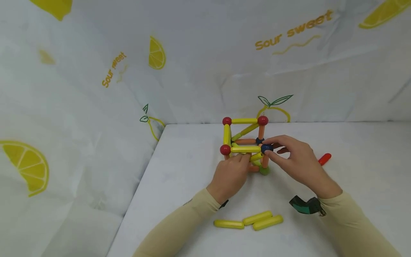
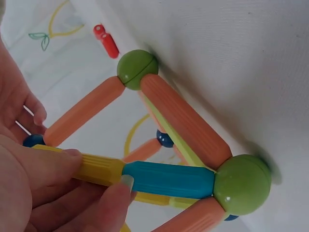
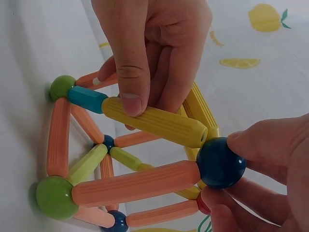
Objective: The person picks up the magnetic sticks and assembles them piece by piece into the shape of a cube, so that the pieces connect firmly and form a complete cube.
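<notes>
A cube-like frame of rods and balls stands on the table, with red balls (image 1: 227, 121) on top and green balls (image 2: 243, 184) at the base. My left hand (image 1: 229, 178) pinches a yellow rod (image 3: 159, 126) between thumb and fingers. That rod joins end to end with a blue rod (image 3: 87, 98), which meets a green ball, forming a slanted line across one side. The yellow rod's upper end is right at a dark blue ball (image 3: 219, 164) on the top corner. My right hand (image 1: 297, 160) grips this ball with thumb and fingertips. An orange rod (image 3: 137, 182) also meets it.
Several loose yellow rods (image 1: 229, 224) lie on the white table (image 1: 179, 178) nearer to me. A red rod (image 1: 325, 159) lies to the right, behind my right hand. A lemon-print cloth (image 1: 199, 78) hangs behind and to the left.
</notes>
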The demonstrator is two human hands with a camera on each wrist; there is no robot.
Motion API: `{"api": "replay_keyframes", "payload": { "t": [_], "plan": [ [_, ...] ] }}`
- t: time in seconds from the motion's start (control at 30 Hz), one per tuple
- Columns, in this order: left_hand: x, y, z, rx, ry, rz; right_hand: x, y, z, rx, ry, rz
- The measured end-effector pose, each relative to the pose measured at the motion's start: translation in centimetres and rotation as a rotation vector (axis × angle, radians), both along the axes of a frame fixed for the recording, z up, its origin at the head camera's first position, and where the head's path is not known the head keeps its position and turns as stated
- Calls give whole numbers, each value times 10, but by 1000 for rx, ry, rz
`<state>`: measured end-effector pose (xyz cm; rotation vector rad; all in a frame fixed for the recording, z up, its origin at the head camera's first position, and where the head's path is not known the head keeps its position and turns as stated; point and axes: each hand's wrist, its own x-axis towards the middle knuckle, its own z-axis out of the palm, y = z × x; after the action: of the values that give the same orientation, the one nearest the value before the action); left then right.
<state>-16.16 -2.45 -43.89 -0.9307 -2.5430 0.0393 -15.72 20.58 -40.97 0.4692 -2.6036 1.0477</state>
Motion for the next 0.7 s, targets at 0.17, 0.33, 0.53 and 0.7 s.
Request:
{"api": "replay_keyframes", "payload": {
  "t": [0.17,0.33,0.53,0.7],
  "plan": [
    [1,5,-1,-8,-11,32,0,1,1,4,12,14],
    [1,6,-4,12,-24,41,1,-1,-1,-16,1,20],
    [-1,4,-7,30,-26,61,1,-2,-1,-8,13,29],
    [-4,1,-10,44,-26,69,0,-2,-1,-3,17,31]
  ]
}}
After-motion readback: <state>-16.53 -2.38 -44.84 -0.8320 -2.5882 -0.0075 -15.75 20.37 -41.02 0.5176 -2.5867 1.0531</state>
